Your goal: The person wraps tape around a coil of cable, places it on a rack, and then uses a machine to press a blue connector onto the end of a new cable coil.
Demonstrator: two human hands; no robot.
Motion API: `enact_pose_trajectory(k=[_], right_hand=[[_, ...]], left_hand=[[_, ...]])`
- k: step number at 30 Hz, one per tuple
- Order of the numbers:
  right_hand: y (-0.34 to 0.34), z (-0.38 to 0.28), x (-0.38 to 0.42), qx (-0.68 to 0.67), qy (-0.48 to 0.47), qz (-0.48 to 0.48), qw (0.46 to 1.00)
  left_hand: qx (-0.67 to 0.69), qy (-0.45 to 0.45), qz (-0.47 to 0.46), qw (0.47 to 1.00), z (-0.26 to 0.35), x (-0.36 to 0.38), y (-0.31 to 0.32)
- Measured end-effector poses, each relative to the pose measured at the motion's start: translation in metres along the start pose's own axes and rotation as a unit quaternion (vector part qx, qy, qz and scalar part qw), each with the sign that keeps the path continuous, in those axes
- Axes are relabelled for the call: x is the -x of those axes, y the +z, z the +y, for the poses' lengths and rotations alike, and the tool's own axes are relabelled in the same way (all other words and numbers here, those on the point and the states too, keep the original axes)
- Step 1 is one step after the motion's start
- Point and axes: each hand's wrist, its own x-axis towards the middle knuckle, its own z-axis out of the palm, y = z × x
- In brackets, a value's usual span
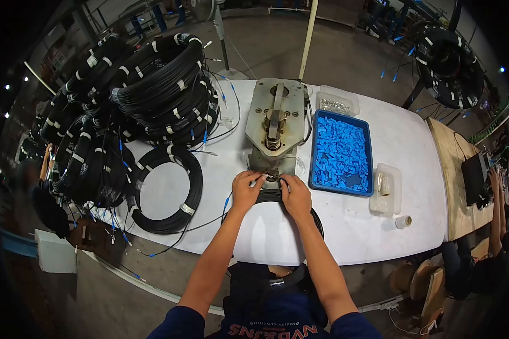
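My left hand [247, 190] and my right hand [296, 196] meet at the front foot of a metal press [274, 121]. Both have fingers pinched together under the press head, with a small gap between the hands. Whatever lies between the fingertips is too small and dark to name. Just below the hands a black cable coil [269, 195] rests on the table, partly hidden by my wrists, and hangs over the near edge towards my lap. A loose cable end with a blue connector [227, 202] lies beside my left wrist.
Stacked black cable coils [158, 93] fill the left, with a single coil [195, 195] lying flat nearer. Right of the press stand a blue tray [370, 164] of small blue parts, a clear box [393, 206] and a small roll [403, 222]. Other people's arms show at both sides.
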Motion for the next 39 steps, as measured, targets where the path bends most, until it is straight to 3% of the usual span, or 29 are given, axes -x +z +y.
enact_pose_trajectory(k=[13,19,21,34,39], right_hand=[[0.003,0.000,-0.002,0.033,0.007,-0.013,0.999],[0.004,0.001,-0.002,0.047,0.004,-0.020,0.999],[0.004,0.001,-0.003,0.041,0.003,-0.019,0.999],[0.004,0.005,-0.009,-0.018,0.004,-0.024,1.000],[-0.002,0.002,-0.002,-0.043,-0.032,-0.038,0.998]], left_hand=[[-0.048,0.014,0.003,0.999,0.000,0.000,0.003],[-0.063,-0.008,-0.007,0.998,-0.004,0.001,0.003],[-0.048,-0.088,-0.058,0.993,-0.009,0.001,0.004],[-0.093,-0.104,-0.052,0.989,0.004,0.013,-0.002],[-0.032,-0.121,-0.063,0.990,0.007,0.022,-0.019]])
